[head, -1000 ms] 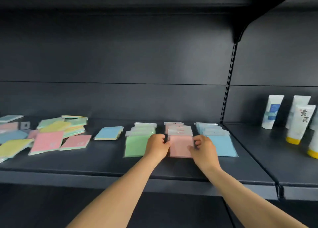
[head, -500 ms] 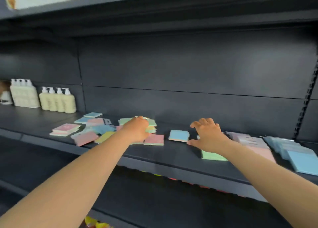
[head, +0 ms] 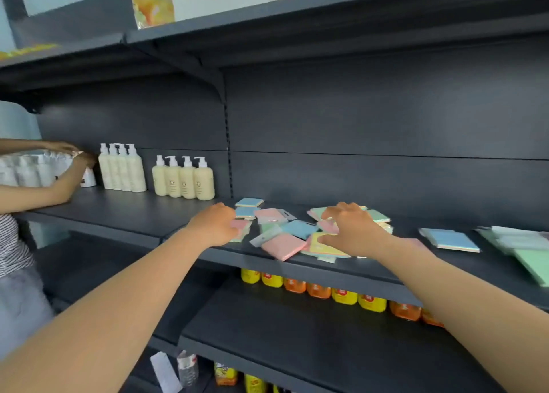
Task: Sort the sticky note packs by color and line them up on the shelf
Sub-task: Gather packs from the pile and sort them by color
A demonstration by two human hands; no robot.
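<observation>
Our left hand (head: 214,227) curls its grip over a pink sticky note pack (head: 241,225) at the left end of the loose pile, though we cannot tell if it is clamped; our right hand (head: 352,229) hovers with fingers spread apart over a yellow pack (head: 322,245) near the shelf (head: 124,214) front edge. Eight cream pump bottles (head: 183,178) stand in two groups of four at the back left, and a blue pack (head: 451,239) lies apart to the right. Labels are too blurred to read.

- Print on the yellow snack bag (head: 152,2), at eleven o'clock on the top shelf, too blurred to read.
- Bottle labels (head: 344,294) below: illegible.
</observation>
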